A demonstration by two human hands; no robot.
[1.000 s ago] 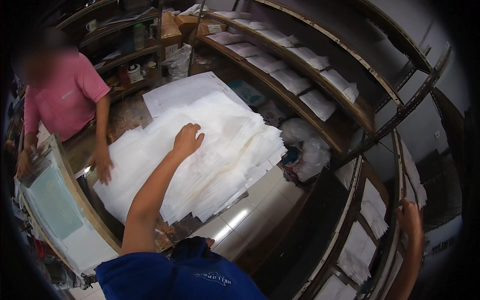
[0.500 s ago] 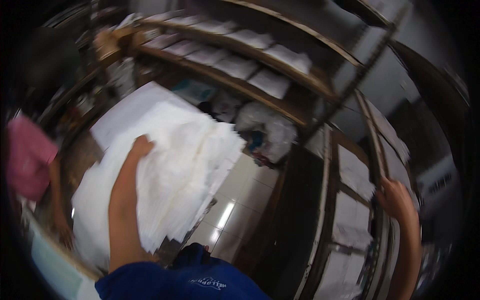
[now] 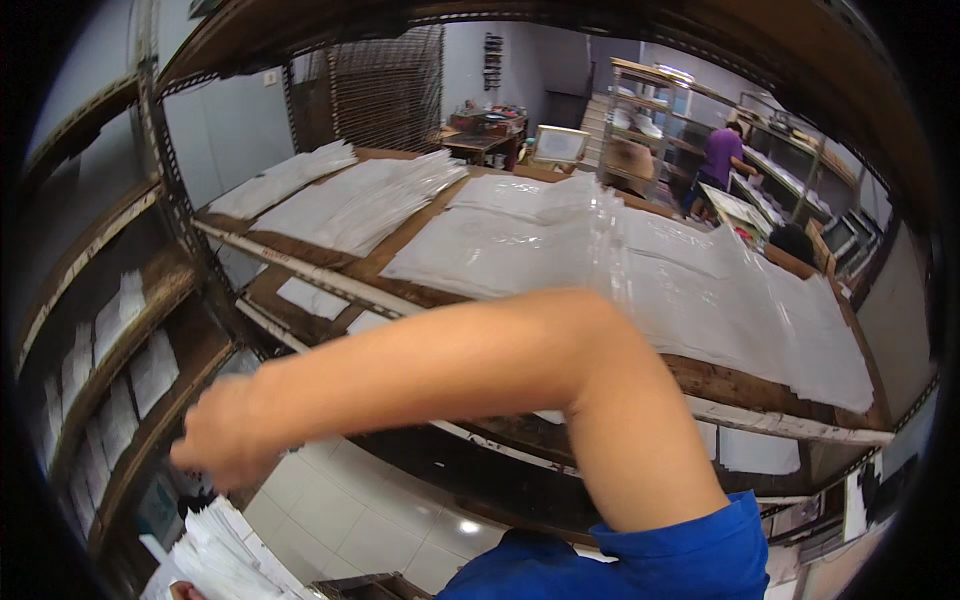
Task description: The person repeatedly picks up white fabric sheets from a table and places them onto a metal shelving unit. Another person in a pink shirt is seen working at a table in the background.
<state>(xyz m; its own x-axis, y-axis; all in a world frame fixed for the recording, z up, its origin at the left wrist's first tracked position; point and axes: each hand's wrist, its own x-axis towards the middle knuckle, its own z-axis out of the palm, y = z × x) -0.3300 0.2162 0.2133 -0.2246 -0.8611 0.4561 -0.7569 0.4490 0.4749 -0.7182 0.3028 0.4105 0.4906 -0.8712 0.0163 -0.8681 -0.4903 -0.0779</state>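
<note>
My right arm reaches across the middle of the view from the lower right, bent at the elbow. Its hand, smeared by motion, hangs over the tiled floor just above a thick stack of white paper sheets. Whether its fingers hold anything cannot be made out. At the lower left edge a small part of my left hand shows against that stack; most of it is cut off. In front of me, a rack shelf carries spread batches of white sheets, some of them glossy.
Another rack on the left holds more sheets on its shelves. Lower boards of the front rack run behind my arm. Farther back, a person in a purple shirt stands beside shelving. White tiles cover the floor.
The view has turned right, toward the rack of sheets. My right hand has left the rack's edge and swung left to near the paper stack. That stack is now at the lower left.
</note>
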